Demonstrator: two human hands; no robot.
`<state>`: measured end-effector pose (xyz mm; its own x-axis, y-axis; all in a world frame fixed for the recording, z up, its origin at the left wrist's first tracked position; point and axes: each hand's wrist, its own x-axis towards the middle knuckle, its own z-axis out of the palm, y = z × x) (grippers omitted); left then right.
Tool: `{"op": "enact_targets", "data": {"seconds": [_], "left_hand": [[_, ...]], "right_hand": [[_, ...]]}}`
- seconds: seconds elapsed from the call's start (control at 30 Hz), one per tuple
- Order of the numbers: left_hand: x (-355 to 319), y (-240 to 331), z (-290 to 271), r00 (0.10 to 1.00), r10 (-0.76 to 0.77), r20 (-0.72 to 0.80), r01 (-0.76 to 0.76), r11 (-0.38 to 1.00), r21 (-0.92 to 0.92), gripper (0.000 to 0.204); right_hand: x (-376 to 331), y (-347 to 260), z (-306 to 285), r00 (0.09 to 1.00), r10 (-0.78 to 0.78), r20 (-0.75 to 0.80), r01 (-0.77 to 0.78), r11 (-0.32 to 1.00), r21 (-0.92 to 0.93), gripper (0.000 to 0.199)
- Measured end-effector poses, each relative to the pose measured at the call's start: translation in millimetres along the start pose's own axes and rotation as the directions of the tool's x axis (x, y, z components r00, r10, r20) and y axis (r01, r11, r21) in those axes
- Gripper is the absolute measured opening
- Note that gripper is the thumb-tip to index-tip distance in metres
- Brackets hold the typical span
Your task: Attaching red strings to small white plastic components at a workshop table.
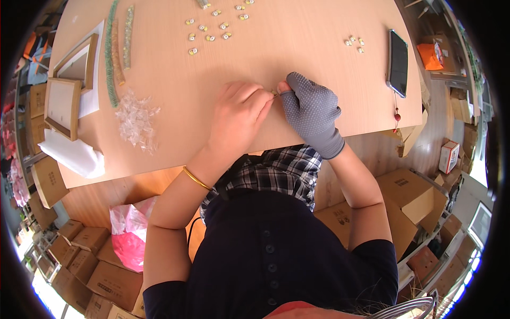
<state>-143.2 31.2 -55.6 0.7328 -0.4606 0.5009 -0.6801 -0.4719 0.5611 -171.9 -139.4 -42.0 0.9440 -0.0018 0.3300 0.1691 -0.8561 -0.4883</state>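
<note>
Near the bench's (319,64) front edge the bare left hand (239,114) and the grey-gloved right hand (312,109) meet fingertip to fingertip; both pinch a tiny yellowish piece (275,93) between them, equally near each hand, its long axis too small to tell; a clear plastic heap (135,119) lies left; small yellow beads (212,32) sit by the far edge, a dark phone (398,61) at the right edge.

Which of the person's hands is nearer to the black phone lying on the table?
Right. The gloved right hand is just to the left of the phone, a little nearer the table's front edge. The bare left hand lies farther left, beyond the right hand.
</note>
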Motion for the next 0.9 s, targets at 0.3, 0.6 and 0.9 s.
{"op": "enact_targets", "data": {"seconds": [0.3, 0.6, 0.9], "left_hand": [[-2.6, -1.8, 2.4, 1.0, 0.006, -0.01, -0.006, 1.0, 0.005, 0.015], [-0.3, 1.2, 0.1, 1.0, 0.003, 0.018, -0.003, 1.0, 0.0, 0.017], [-0.7, 0.3, 1.3, 1.0, 0.009, -0.004, -0.009, 1.0, 0.0, 0.017]], "right_hand": [[-3.2, 0.1, 2.8, 0.996, 0.08, -0.044, -0.074, 0.989, 0.129, 0.019], [-2.0, 0.9, 2.9, 0.999, 0.032, -0.022, -0.031, 0.999, 0.013, 0.02], [-2.0, 1.8, 3.3, 0.997, 0.037, -0.07, -0.031, 0.996, 0.08, 0.019]]}}
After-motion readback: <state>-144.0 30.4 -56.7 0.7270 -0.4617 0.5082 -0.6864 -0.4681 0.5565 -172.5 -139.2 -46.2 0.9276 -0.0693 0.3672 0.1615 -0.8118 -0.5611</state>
